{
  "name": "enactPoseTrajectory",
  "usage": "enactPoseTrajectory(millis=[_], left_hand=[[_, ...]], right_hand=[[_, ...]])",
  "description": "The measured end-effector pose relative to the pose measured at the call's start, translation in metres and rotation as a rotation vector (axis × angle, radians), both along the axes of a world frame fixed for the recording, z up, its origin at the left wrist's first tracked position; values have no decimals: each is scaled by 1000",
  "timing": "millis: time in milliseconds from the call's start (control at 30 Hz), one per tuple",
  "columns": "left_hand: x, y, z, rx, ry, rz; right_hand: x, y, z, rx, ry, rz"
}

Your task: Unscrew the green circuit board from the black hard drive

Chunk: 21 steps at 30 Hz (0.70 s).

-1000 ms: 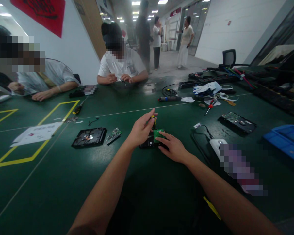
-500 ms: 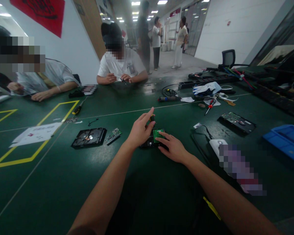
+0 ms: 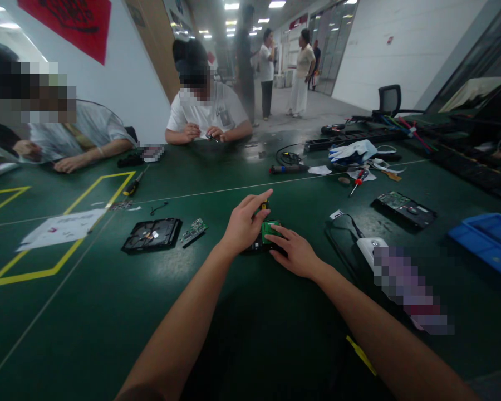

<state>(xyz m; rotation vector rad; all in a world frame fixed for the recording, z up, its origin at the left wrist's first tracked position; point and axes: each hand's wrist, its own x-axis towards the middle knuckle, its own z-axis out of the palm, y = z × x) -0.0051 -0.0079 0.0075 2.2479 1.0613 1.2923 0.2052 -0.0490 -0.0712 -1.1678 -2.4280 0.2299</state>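
Observation:
In front of me a hard drive (image 3: 256, 244) with a green circuit board (image 3: 270, 227) lies on the table, partly covered by both hands. My left hand (image 3: 244, 224) is closed around a screwdriver (image 3: 264, 205) with a black and yellow handle, held over the board; its tip is hidden. The fingers of my right hand (image 3: 294, 250) are spread and rest on the board and the drive's near right side. To the left are a loose circuit board (image 3: 194, 231) and another hard drive (image 3: 152, 234).
At right are a third hard drive (image 3: 404, 210), a blue tray (image 3: 484, 239), a white power bank-like device (image 3: 371, 245) with a cable and a red screwdriver (image 3: 359, 181). A white glove (image 3: 353, 151) lies farther back. Two people sit across the table; others stand behind.
My left hand has shifted slightly right and nearer to me with the screwdriver, its raised fingers tilting right. My right hand has stayed in place.

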Motion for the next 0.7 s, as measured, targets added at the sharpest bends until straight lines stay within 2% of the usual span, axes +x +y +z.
enactPoseTrajectory(millis=[167, 367, 433, 567, 700], left_hand=[[-1, 1, -4, -7, 21, 63], [-3, 0, 1, -33, 117, -92], [-3, -1, 2, -40, 143, -103], [-1, 0, -1, -49, 166, -30], [-2, 4, -8, -2, 106, 55]], right_hand=[[0, 0, 3, -19, -13, -6], [0, -1, 2, -12, 7, 1], [0, -1, 0, -7, 6, -8], [-1, -1, -2, -2, 1, -17], [-1, 0, -2, 3, 11, -6]])
